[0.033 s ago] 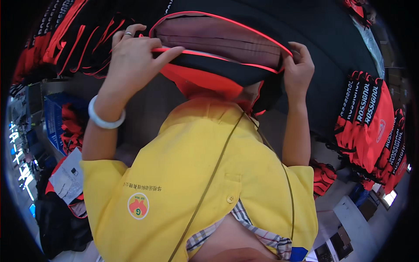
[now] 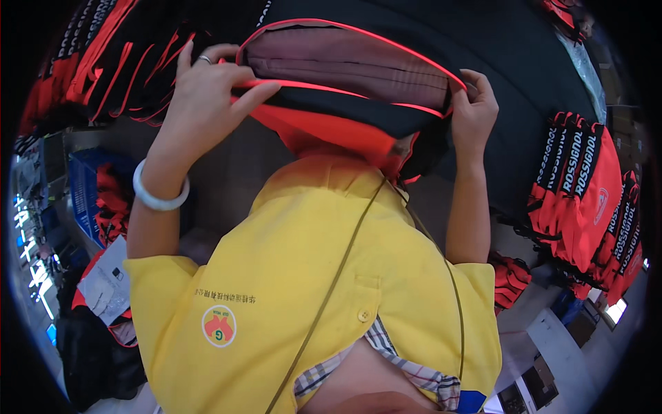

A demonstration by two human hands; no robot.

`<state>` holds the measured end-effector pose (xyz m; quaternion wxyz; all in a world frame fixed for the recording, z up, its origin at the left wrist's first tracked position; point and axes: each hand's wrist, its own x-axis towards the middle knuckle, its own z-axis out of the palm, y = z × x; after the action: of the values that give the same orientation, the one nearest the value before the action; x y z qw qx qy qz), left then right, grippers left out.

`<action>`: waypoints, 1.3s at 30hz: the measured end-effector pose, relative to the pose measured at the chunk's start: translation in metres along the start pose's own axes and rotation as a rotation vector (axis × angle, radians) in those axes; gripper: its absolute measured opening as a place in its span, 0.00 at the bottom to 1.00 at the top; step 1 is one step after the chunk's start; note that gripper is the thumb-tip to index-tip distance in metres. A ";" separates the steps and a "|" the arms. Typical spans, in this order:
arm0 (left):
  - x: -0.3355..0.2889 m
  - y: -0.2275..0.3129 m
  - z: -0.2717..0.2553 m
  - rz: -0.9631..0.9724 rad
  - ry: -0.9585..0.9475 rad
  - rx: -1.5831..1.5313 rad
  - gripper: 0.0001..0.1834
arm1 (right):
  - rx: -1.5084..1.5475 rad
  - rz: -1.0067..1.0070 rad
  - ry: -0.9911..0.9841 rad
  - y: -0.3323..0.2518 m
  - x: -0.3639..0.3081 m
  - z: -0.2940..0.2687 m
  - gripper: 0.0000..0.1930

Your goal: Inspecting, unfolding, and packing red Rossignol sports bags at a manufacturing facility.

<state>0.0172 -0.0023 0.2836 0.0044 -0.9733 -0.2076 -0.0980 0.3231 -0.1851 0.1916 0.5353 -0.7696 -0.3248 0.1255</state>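
A black and red bag [image 2: 324,127] with bright red-orange trim lies across the edge in front of me. Its long mouth gapes, showing a dull mauve lining [image 2: 345,62]. At the bag's left end, my left hand [image 2: 210,93] grips the corner, thumb laid along the near rim and fingers over the far side. My right hand [image 2: 474,103] pinches the right corner of the mouth between thumb and bent fingers. Part of the bag's red front panel hangs toward my body.
Beneath the bag spreads a dark table surface [image 2: 514,76]. Several red and black bags [image 2: 86,58] are piled at the far left, and more stacked bags [image 2: 576,193] stand on the right. A blue box [image 2: 83,190] sits low on the left.
My left hand has shifted slightly left and toward me, its thumb drawn back along the rim and one finger lifted. The right hand and the bag have barely moved.
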 end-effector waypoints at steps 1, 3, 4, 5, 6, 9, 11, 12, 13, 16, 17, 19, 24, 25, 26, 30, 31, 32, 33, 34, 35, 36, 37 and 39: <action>0.000 0.002 0.004 0.008 0.003 -0.018 0.15 | 0.039 0.051 0.022 0.010 0.003 -0.001 0.08; -0.007 0.025 -0.003 -0.058 -0.124 -0.596 0.13 | 0.085 0.031 0.072 0.035 0.012 -0.005 0.08; -0.009 0.037 -0.004 -0.036 -0.211 -0.673 0.14 | 0.144 0.003 0.117 0.045 0.017 -0.005 0.07; -0.010 0.046 -0.004 0.014 -0.225 -0.669 0.17 | 0.134 0.007 0.112 0.049 0.020 -0.005 0.07; -0.010 0.055 0.001 0.083 -0.150 -0.684 0.18 | 0.172 0.025 0.145 0.052 0.022 -0.005 0.06; -0.011 0.070 0.004 0.196 -0.081 -0.701 0.18 | 0.215 0.048 0.177 0.070 0.025 -0.014 0.06; -0.009 0.074 0.001 0.238 -0.080 -0.689 0.19 | 0.231 0.043 0.173 0.071 0.030 -0.015 0.06; -0.007 0.075 -0.003 0.260 -0.068 -0.701 0.18 | 0.229 0.109 0.182 0.069 0.030 -0.016 0.07; -0.005 0.076 -0.007 0.283 -0.056 -0.710 0.18 | 0.230 0.174 0.193 0.066 0.030 -0.017 0.08; 0.001 0.077 -0.027 0.349 0.006 -0.678 0.17 | 0.300 0.196 0.159 0.061 0.039 -0.025 0.09; 0.002 0.077 -0.033 0.373 0.030 -0.670 0.17 | 0.324 0.236 0.126 0.058 0.044 -0.027 0.10; 0.008 0.081 -0.043 0.433 0.182 -0.644 0.17 | 0.415 0.208 0.181 0.047 0.051 -0.028 0.12; 0.016 0.090 -0.088 0.459 0.440 -0.473 0.14 | 0.628 0.213 0.140 -0.001 0.068 -0.046 0.14; 0.016 0.091 -0.097 0.464 0.469 -0.443 0.12 | 0.724 0.206 0.172 -0.017 0.069 -0.046 0.14; 0.015 0.091 -0.103 0.520 0.518 -0.399 0.14 | 0.684 0.125 0.051 0.000 0.080 -0.066 0.24; 0.007 0.095 -0.123 0.560 0.515 -0.412 0.17 | 0.870 -0.103 0.225 -0.038 0.097 -0.071 0.12; 0.009 0.090 -0.117 0.564 0.531 -0.409 0.17 | 0.865 -0.120 0.224 -0.051 0.096 -0.067 0.12; 0.010 0.087 -0.111 0.412 0.464 -0.472 0.16 | 0.511 -0.278 0.306 -0.075 0.087 -0.065 0.12; 0.010 0.083 -0.106 0.246 0.391 -0.527 0.15 | 0.162 -0.424 0.375 -0.092 0.079 -0.058 0.12; 0.012 0.080 -0.106 0.105 0.257 -0.519 0.17 | 0.078 -0.472 0.363 -0.105 0.071 -0.055 0.15; 0.015 0.076 -0.088 0.053 0.329 -0.552 0.16 | 0.093 -0.487 0.347 -0.122 0.066 -0.051 0.15; 0.013 0.076 -0.081 -0.012 0.270 -0.588 0.16 | -0.236 -0.752 0.264 -0.145 0.063 -0.049 0.18; 0.011 0.077 -0.080 -0.079 0.204 -0.626 0.16 | -0.569 -1.003 0.176 -0.164 0.060 -0.046 0.21; 0.012 0.076 -0.077 -0.048 0.251 -0.536 0.16 | -0.645 -1.058 0.098 -0.182 0.055 -0.034 0.21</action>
<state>0.0445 -0.0709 0.3636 -0.2296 -0.9149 -0.1951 -0.2688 0.3167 -0.1359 0.3788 0.2799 -0.6321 -0.6587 -0.2968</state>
